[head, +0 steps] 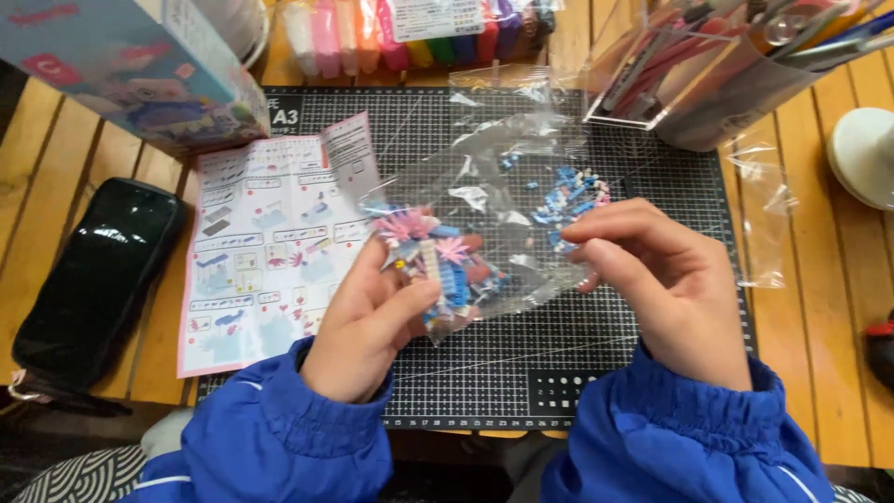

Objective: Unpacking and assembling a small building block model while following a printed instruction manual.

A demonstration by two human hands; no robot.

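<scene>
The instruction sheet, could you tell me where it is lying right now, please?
In the head view, the instruction sheet lies unfolded on the cutting mat's left edge, between the black pouch and the left hand.

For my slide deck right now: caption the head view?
Both hands hold a clear bag of small bricks over a cutting mat.

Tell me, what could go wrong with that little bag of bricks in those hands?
The clear bag is gripped at both ends by the left hand and right hand. If it tears suddenly, the tiny bricks may scatter across the cutting mat and slip into gaps in the slatted table.
</scene>
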